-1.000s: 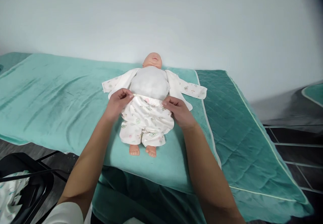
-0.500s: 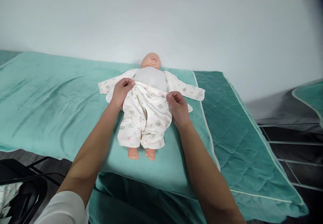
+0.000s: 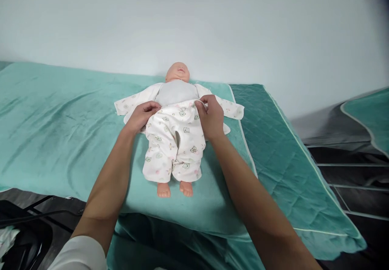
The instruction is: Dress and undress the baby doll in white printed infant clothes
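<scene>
A baby doll [image 3: 177, 72] lies on its back with its head toward the wall. White patterned pants [image 3: 190, 138] cover its legs up to the waist, and its bare feet [image 3: 186, 188] stick out of the cuffs. A white top [image 3: 136, 98] with a similar print lies spread at both sides of its grey-white torso [image 3: 176, 92]. My left hand [image 3: 141, 116] is closed on the waistband at the doll's hip on the left. At the right end of that waistband, my right hand [image 3: 212, 116] pinches the fabric between thumb and fingers.
A light green velvet cover [image 3: 54, 132] lies over a darker quilted one [image 3: 279, 168] on the bed. Behind it rises a pale wall [image 3: 194, 22]. A black chair [image 3: 27, 237] stands at lower left, and a metal slatted frame [image 3: 349, 176] at right.
My right hand has moved up, lifting the right side of the waistband higher on the doll's belly. My left hand has shifted slightly down and left. The view has shifted a little.
</scene>
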Action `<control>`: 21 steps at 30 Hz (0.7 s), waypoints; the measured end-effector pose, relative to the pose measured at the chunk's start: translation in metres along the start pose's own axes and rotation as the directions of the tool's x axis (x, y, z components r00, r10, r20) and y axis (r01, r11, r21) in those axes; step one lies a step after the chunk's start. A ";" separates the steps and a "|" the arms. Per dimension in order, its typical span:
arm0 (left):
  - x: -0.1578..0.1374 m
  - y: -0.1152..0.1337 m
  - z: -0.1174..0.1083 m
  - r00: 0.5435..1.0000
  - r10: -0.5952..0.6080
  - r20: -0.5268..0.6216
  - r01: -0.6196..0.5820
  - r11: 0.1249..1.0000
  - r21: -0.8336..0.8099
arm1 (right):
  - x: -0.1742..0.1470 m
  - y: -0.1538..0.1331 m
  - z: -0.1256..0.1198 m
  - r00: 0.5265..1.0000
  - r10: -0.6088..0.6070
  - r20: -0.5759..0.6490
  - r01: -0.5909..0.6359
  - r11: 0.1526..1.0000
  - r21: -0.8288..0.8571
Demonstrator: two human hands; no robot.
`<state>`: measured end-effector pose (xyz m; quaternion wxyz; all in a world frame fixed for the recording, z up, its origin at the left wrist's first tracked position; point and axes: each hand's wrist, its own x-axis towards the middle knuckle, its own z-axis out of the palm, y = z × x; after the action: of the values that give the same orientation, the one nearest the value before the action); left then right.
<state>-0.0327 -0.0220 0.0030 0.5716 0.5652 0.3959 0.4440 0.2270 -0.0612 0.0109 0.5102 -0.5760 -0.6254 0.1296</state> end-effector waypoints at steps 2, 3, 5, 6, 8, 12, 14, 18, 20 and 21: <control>-0.001 0.002 -0.003 0.997 -0.015 0.073 0.013 0.999 0.033 | 0.009 0.007 0.003 1.000 0.011 -0.009 -0.010 0.999 0.032; -0.002 0.004 -0.004 0.994 -0.021 0.110 0.015 0.998 0.053 | 0.012 0.012 0.005 0.999 0.043 -0.012 -0.042 0.997 0.069; -0.003 0.006 -0.005 0.987 -0.012 0.162 -0.002 0.996 0.089 | 0.014 0.024 0.010 0.991 0.130 0.003 -0.129 0.978 0.164; -0.004 0.007 -0.005 0.985 0.003 0.171 -0.021 0.994 0.103 | 0.013 0.029 0.011 0.985 0.168 0.031 -0.171 0.962 0.212; -0.004 0.006 -0.005 0.986 0.058 0.158 -0.076 0.991 0.111 | 0.010 0.036 0.011 0.970 0.216 0.109 -0.239 0.923 0.303; 0.000 -0.002 0.000 0.982 0.188 0.019 -0.189 0.981 0.042 | 0.007 0.041 0.001 0.946 0.220 0.239 -0.301 0.872 0.386; 0.004 -0.005 0.005 0.968 0.221 -0.116 -0.220 0.975 0.020 | 0.007 0.041 -0.007 0.936 0.203 0.287 -0.308 0.867 0.391; 0.018 -0.008 0.012 0.886 0.303 -0.350 -0.296 0.952 0.074 | 0.006 0.040 -0.015 0.901 0.200 0.386 -0.340 0.877 0.340; 0.026 -0.012 0.013 0.864 0.315 -0.393 -0.282 0.949 0.142 | 0.005 0.038 -0.013 0.908 0.221 0.356 -0.323 0.910 0.259; 0.029 -0.013 0.013 0.865 0.309 -0.395 -0.255 0.949 0.184 | 0.005 0.037 -0.012 0.920 0.227 0.319 -0.303 0.929 0.214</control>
<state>-0.0109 0.0025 -0.0083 0.3655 0.5433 0.4493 0.6078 0.2587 -0.0509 -0.0088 0.4616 -0.5591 -0.5865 0.3610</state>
